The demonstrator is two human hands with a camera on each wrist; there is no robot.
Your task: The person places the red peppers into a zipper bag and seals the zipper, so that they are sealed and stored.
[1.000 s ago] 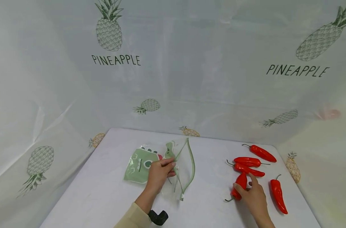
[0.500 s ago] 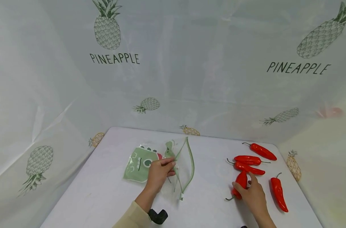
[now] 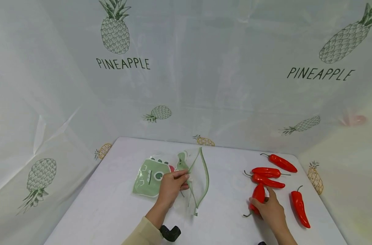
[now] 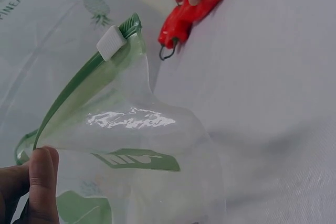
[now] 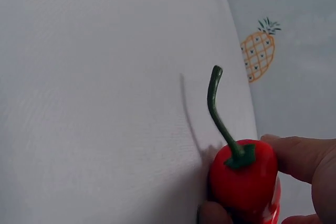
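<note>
My left hand (image 3: pixel 169 188) pinches the edge of a clear zip bag (image 4: pixel 173 129) with a green rim and a white slider (image 4: pixel 111 43); its mouth gapes toward the right. A green monster face (image 3: pixel 150 178) shows on the bag's left part. My right hand (image 3: pixel 273 209) grips a red pepper (image 3: pixel 259 194) between thumb and fingers, its green stem pointing toward the front left. In the right wrist view the held pepper (image 5: pixel 244 177) shows stem end first. Just behind it lie two more red peppers (image 3: pixel 267 172), close together.
Another red pepper (image 3: pixel 282 163) lies at the table's back right corner, and one (image 3: pixel 300 209) is right of my right hand. The white table (image 3: pixel 106 211) meets a pale curtain (image 3: pixel 204 68) printed with pineapples at its back and sides.
The pepper under my right hand has shifted and turned slightly, and the fingers have closed a little further around it. My left hand keeps its place on the bag.
</note>
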